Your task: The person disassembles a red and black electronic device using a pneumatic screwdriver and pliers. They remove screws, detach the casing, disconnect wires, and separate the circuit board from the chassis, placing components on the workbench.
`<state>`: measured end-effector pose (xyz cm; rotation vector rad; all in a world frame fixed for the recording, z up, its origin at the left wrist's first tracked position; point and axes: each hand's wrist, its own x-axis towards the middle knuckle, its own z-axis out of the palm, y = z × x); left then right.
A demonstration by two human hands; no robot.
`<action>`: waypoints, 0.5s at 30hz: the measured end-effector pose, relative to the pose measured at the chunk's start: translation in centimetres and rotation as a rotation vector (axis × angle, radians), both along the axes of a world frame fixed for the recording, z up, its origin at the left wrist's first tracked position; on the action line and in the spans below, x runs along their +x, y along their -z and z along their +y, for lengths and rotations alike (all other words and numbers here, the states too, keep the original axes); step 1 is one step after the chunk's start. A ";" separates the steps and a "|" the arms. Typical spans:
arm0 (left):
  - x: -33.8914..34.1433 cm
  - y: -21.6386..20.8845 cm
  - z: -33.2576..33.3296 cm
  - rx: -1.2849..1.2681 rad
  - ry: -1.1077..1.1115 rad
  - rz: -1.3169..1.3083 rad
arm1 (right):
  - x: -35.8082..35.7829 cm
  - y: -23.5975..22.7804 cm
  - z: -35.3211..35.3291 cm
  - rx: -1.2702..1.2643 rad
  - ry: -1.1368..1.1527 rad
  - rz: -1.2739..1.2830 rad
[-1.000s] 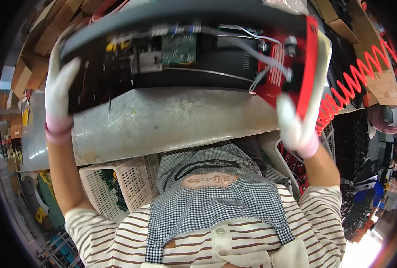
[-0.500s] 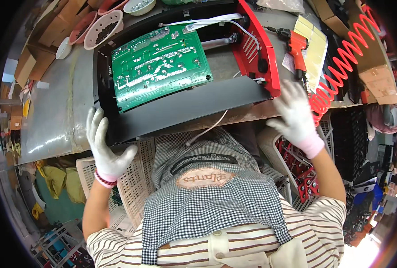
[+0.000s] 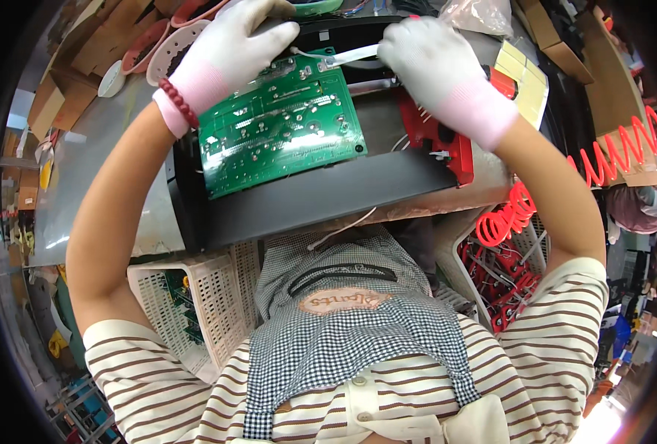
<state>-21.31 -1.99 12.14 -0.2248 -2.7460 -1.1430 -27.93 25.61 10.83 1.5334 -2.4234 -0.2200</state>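
Note:
A black and red housing [image 3: 328, 194] lies on the bench in front of me, with a green circuit board [image 3: 280, 137] inside it. My left hand [image 3: 243, 44], in a white glove, is over the housing's far left corner. Its thumb stands apart from its fingers, and I see nothing between them. My gloved right hand [image 3: 432, 63] is closed over the far right corner, where the red end panel [image 3: 458, 159] meets the back; its fingertips are partly hidden. A white flat cable [image 3: 354, 55] runs from the board to beneath this hand. A thin white cable [image 3: 347, 226] hangs over the near side.
Bowls of small parts [image 3: 145, 46] stand at the far left. A red power screwdriver [image 3: 504, 83], partly behind my right hand, lies near yellow sheets [image 3: 522, 78]. A coiled red hose [image 3: 510, 214] hangs at right. Crates [image 3: 221, 325] stand below the bench.
Both hands have moved from the housing's near corners up to its far side. The housing has shifted slightly toward me and to the right. The red hose now hangs lower.

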 end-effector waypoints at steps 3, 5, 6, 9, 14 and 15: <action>-2.2 0.1 -0.4 -0.054 0.092 -0.064 | 3.6 -2.0 3.6 0.143 -0.306 -0.672; -4.2 0.4 1.1 -0.116 0.122 -0.102 | 3.3 -3.8 4.9 0.057 -0.446 -0.792; -5.8 0.3 2.1 -0.223 0.161 -0.155 | 2.5 -4.9 5.6 -0.011 -0.362 -0.936; -9.8 -0.3 5.5 -0.385 0.261 -0.358 | -5.0 -7.3 4.6 -0.336 0.440 -1.052; -13.4 -1.7 6.9 -0.505 0.526 -0.715 | -12.1 -5.1 0.1 0.172 0.157 -0.927; -13.9 -1.7 6.6 -0.501 0.538 -0.773 | -12.7 -4.9 -0.9 0.321 0.153 -1.023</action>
